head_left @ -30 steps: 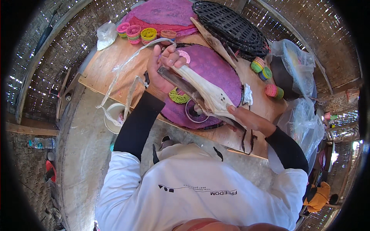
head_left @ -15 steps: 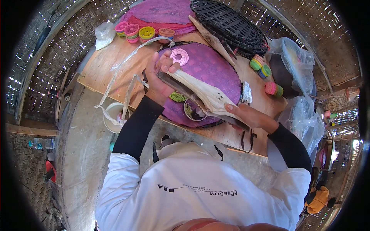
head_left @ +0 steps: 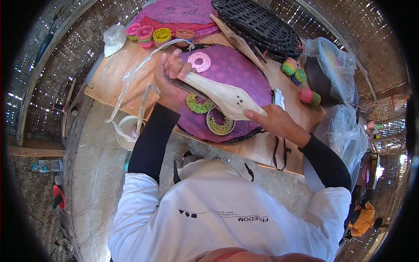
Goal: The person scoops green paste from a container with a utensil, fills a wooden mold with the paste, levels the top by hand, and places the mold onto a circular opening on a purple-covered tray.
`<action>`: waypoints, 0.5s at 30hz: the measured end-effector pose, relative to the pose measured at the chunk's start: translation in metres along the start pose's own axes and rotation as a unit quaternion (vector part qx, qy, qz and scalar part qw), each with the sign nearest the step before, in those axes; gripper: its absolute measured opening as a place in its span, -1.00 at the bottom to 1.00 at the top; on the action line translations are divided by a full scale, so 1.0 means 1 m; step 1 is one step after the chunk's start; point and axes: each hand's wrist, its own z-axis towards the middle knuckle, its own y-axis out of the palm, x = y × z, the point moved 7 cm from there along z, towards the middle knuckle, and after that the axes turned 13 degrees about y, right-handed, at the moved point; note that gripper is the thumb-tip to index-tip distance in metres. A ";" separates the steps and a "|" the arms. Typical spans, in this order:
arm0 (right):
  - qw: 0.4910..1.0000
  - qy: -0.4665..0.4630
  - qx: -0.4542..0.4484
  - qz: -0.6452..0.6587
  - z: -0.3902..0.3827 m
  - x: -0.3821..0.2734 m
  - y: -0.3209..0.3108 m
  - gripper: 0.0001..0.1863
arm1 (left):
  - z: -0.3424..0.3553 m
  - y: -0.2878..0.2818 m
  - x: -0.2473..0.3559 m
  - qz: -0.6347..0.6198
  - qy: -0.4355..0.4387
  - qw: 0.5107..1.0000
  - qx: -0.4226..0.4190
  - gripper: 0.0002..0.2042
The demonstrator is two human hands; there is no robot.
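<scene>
A pale wooden tool (head_left: 227, 96) with small dark holes and a darker piece along its underside is held at a slant over a purple round mat (head_left: 240, 67). My left hand (head_left: 170, 78) wraps round its narrow upper end. My right hand (head_left: 277, 122) grips its wider lower end, thumb on top. A pink crocheted-looking ring (head_left: 200, 57) lies on the mat above the tool. Below it are a curved green piece (head_left: 196, 107) and a round mould (head_left: 220, 131) with green stringy material.
Stacked coloured cups (head_left: 162, 35), black woven trays (head_left: 255, 24), plastic bags (head_left: 331, 135) and a wooden stick (head_left: 235, 39) surround the mat on the plywood table (head_left: 113, 89). A white bucket (head_left: 124, 142) with a white strap stands left. A person in orange (head_left: 362, 222) is at lower right.
Both hands and the tool have shifted slightly left and up, uncovering more of the green piece and the mould beneath them.
</scene>
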 end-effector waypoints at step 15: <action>0.993 0.027 -0.103 0.059 -0.016 0.003 -0.002 -0.17 | -0.033 -0.001 -0.001 0.065 -0.040 0.973 0.218 -0.50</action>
